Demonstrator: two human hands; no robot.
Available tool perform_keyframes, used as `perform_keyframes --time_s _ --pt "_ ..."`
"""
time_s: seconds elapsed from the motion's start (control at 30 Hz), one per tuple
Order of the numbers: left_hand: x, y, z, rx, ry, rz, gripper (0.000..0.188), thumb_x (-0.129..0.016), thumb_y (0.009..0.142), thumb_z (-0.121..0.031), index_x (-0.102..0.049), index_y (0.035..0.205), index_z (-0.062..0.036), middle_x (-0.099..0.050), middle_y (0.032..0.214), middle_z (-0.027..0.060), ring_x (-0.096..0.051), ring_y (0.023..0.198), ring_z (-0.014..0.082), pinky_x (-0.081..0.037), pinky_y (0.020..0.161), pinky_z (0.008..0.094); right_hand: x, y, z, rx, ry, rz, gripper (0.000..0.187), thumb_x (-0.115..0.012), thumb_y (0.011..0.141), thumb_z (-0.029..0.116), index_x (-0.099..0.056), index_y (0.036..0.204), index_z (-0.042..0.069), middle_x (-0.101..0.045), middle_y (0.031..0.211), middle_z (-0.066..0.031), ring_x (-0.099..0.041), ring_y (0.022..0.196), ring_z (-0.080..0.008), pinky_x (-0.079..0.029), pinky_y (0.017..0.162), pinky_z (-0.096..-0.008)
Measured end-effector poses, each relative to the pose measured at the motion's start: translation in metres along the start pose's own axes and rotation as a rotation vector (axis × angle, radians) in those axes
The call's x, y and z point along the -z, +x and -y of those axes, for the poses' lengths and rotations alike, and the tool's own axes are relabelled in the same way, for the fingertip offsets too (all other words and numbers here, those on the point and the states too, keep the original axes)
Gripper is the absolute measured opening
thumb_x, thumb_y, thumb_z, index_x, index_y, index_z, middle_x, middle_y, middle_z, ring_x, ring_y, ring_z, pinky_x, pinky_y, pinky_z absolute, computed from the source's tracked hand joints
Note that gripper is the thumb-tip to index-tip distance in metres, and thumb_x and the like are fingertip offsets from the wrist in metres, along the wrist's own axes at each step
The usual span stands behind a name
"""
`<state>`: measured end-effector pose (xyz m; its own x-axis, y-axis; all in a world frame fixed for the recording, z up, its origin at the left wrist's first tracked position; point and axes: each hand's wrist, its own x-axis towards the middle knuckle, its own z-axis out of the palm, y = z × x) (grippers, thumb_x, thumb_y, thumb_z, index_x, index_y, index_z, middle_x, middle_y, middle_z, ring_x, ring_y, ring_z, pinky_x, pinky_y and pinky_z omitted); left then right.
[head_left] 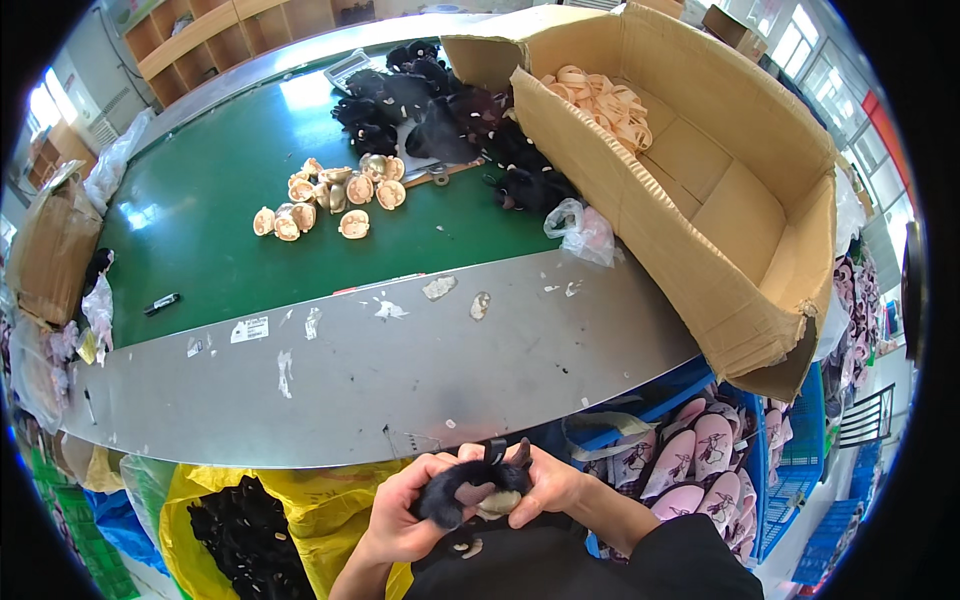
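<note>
Both my hands grip a small black plush piece [445,500] at the table's near edge, low in the picture. My left hand [405,508] wraps its left side, fingers curled over the top. At the right, my right hand [548,487] pinches it beside a brown ear-like flap and a pale cream patch. A pinkish-brown patch shows in the middle, and a narrow black strap [494,452] stands up between the hands. The underside is hidden by my fingers.
Beige plastic face-like shells [354,224] and a heap of black plush pieces [400,95] lie on the green tabletop. A large cardboard box [690,225] stands right, holding peach-coloured pieces [600,105]. Below are a yellow bag [335,505] of black pieces and blue crates of pink slippers [712,445].
</note>
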<state>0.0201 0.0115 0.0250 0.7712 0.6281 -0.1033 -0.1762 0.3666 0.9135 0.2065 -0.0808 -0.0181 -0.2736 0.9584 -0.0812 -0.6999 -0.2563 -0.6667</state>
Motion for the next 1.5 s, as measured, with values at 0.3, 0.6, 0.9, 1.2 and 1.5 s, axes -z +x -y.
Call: perform_keyframes --time_s 0.3,0.6,0.9,1.2,1.5 --pt "0.011 0.008 0.006 -0.341 0.171 0.046 0.050 -0.091 0.071 -0.020 -0.060 0.106 -0.0029 -0.050 0.114 0.0140 -0.047 0.113 0.0265 -0.042 0.102 0.0434 -0.029 0.005 0.016 0.582 -0.996 -0.171 0.032 -0.089 0.074 0.009 -0.064 0.092 0.002 -0.055 0.114 -0.0095 -0.054 0.103 -0.0232 -0.047 0.087 -0.0347" --pt "0.020 0.008 0.002 -0.504 0.453 0.057 0.047 -0.094 0.063 -0.019 -0.063 0.097 -0.0061 -0.052 0.104 0.0111 -0.051 0.105 0.0266 -0.039 0.111 0.0561 -0.023 0.011 0.023 0.872 -1.221 -0.025 0.025 -0.080 0.071 0.011 -0.064 0.088 0.002 -0.056 0.095 -0.0091 -0.056 0.075 -0.0247 -0.048 0.063 -0.0330" --pt "0.007 0.001 0.015 -0.686 0.403 -0.047 0.023 -0.080 0.064 -0.005 -0.063 0.079 -0.0050 -0.062 0.093 0.0078 -0.058 0.084 0.0249 -0.051 0.088 0.0447 -0.027 0.011 0.025 0.864 -1.089 0.013 0.019 -0.077 0.067 0.000 -0.063 0.079 0.004 -0.054 0.086 -0.0076 -0.053 0.066 -0.0229 -0.041 0.051 -0.0305" --pt "-0.010 0.001 0.019 -0.727 0.642 -0.334 0.032 -0.082 0.066 0.001 -0.053 0.076 -0.0074 -0.061 0.099 0.0109 -0.062 0.087 0.0253 -0.053 0.075 0.0365 -0.030 0.024 0.001 1.083 -1.128 -0.375 0.036 -0.091 0.074 0.013 -0.061 0.086 -0.002 -0.061 0.086 -0.0144 -0.060 0.063 -0.0220 -0.052 0.058 -0.0316" --pt "0.002 -0.004 0.042 -0.878 0.749 -0.590 0.034 -0.081 0.080 -0.019 -0.049 0.078 -0.0055 -0.057 0.094 0.0111 -0.063 0.082 0.0260 -0.050 0.069 0.0340 -0.058 0.023 -0.030 0.972 -1.150 -0.445 0.044 -0.085 0.073 0.014 -0.063 0.108 -0.002 -0.065 0.100 -0.0181 -0.065 0.079 -0.0304 -0.056 0.068 -0.0358"
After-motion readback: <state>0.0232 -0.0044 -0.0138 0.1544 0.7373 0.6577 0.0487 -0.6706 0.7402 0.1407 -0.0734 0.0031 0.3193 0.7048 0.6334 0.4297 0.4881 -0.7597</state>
